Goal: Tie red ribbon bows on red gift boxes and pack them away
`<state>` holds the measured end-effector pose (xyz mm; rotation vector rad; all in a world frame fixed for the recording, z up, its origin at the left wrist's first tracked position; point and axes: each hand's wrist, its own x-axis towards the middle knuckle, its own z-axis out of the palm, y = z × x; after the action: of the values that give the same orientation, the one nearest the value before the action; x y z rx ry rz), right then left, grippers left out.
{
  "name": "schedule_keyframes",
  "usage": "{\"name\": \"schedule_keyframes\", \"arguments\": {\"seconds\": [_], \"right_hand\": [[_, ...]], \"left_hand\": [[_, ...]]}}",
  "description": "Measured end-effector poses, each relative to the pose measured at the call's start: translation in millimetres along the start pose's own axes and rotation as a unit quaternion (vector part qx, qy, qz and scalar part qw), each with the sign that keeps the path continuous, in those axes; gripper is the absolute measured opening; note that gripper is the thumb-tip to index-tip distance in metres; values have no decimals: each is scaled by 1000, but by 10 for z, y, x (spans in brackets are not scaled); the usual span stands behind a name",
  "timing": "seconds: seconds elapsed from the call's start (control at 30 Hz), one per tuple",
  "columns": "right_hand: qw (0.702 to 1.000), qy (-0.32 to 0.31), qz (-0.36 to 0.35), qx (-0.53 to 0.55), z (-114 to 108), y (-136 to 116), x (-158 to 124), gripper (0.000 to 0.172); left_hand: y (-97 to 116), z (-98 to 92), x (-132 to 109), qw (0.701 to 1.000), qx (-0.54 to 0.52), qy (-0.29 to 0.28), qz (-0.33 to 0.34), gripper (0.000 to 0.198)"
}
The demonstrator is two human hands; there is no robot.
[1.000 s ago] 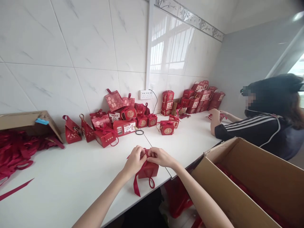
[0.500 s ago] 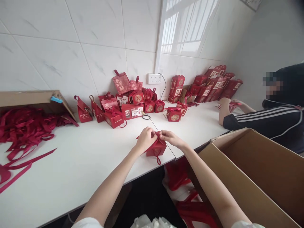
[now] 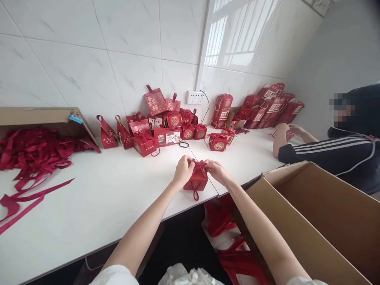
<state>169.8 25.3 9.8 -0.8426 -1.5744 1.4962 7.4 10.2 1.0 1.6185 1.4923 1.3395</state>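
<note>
Head view: dark red ribbon (image 3: 200, 162) pinched at both sides atop a small red box (image 3: 195, 183)

The small red box stood upright on the white surface (image 3: 118, 202), near the front edge, with a twisted cord loop (image 3: 196, 195) at its near side. The left hand (image 3: 183, 171) had thumb and fingers closed on the ribbon at the left of the box's top; the right hand (image 3: 217, 171) pinched it at the right, so the two were apart with the ribbon between them.

Beyond the small red box lay a black ring (image 3: 184, 145), and beyond it to the right stood an emblem box (image 3: 219, 143). A cluster of red boxes (image 3: 164, 136) sat behind it, mostly leftward; stacked red boxes (image 3: 258, 115) rose to its far right. Well left of it, a heap of ribbons (image 3: 38, 158) spilled from a cardboard carton (image 3: 35, 114). To its right stood a large open carton (image 3: 285, 221), and past that a co-worker's striped sleeve (image 3: 332, 148).
</note>
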Motion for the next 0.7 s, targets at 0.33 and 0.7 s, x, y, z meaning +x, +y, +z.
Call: {"name": "schedule_keyframes", "arguments": {"seconds": [0.33,0.7], "right_hand": [[991,78,9,106,-21,87,-49,34],[930,268,-61,244,-233,183,-290,29]], "left_hand": [[-101,67,152,930,-277,141,-195,16],[-299,-427,132,875,-415,116,-219,24]]}}
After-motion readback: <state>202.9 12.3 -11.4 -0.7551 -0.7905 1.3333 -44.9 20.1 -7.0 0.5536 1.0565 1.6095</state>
